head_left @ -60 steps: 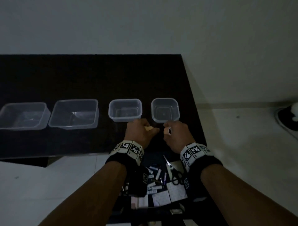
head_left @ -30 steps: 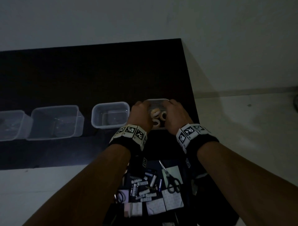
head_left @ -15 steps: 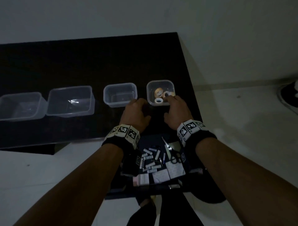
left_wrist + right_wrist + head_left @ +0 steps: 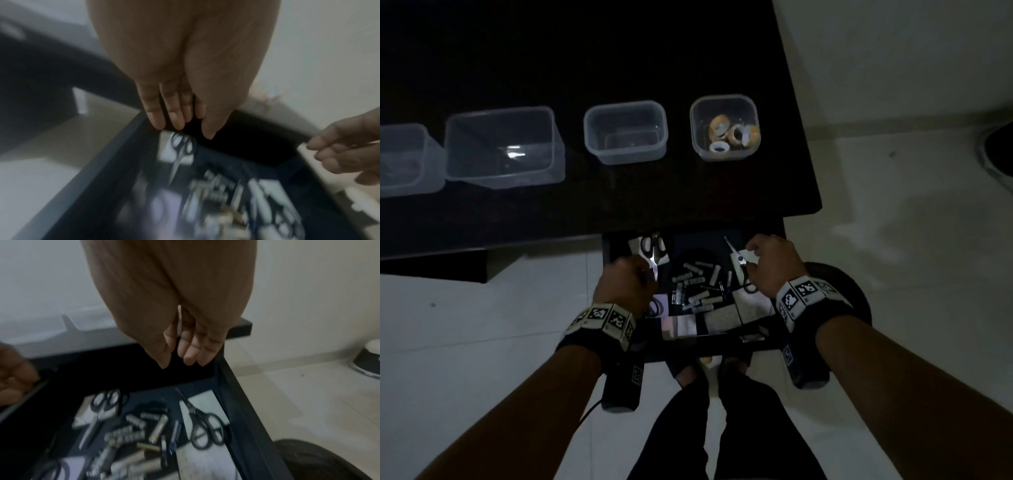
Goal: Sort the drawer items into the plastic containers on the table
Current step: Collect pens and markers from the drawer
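Both forearms reach forward and down over an open dark drawer (image 4: 619, 246) under the black table (image 4: 585, 68). The left hand (image 4: 625, 286) hangs over the drawer's left side, its fingers (image 4: 156, 116) straight, close together, pointing down and holding nothing. The right hand (image 4: 774, 265) hangs over the right side, thumb and fingers loosely extended downward with a narrow gap between them, also holding nothing (its wrist view shows them well above the contents).

In the drawer, a pair of black-handled scissors (image 4: 205, 421) lies on white paper along the right side, blades pointing toward the table. A second pair of scissors (image 4: 652, 253) lies at the left, handles toward the table. Between them sits a loose heap of batteries (image 4: 695, 284) and other small cylinders.

On the table, four clear plastic containers stand in a row. The rightmost container (image 4: 724, 99) holds several tape rolls (image 4: 734, 135). The next container (image 4: 625, 128) and the large container (image 4: 500, 147) show nothing inside.

The leftmost container (image 4: 400, 161) is cut off by the picture's edge. The left wrist view is heavily blurred, so the drawer's contents there are smeared. The scene is dim; the pale cards or papers at the drawer's near end cannot be identified, and the left hand covers part of the left scissors' blades.
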